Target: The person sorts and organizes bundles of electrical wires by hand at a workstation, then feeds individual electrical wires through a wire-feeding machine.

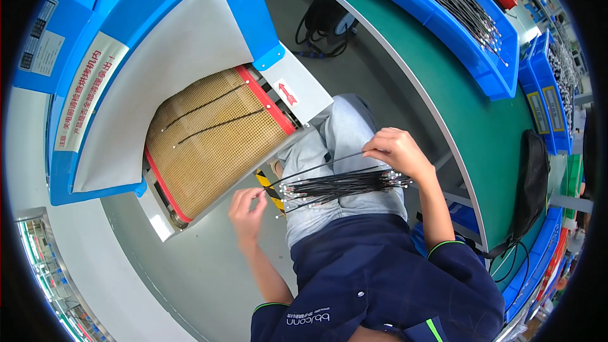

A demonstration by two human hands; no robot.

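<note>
A thin black cable (315,168) is stretched between my two hands, above my lap. My left hand (246,210) pinches its left end between thumb and fingertips. Higher up on the right, my right hand (399,152) grips the other end the same way. Just below, a bundle of black cables (342,185) with small pale and reddish tips lies across my thighs. Two more cables, an upper one (204,107) and a lower one (221,127), lie apart on a tan mesh conveyor belt (215,164) at the left.
A blue machine (259,25) with a white curtain (171,57) stands over the belt. On the right, a green-topped table (468,114) carries a long blue bin (430,22) of black cables, smaller blue bins (550,98) and a black bag (531,183). Coiled cords (323,25) lie beneath.
</note>
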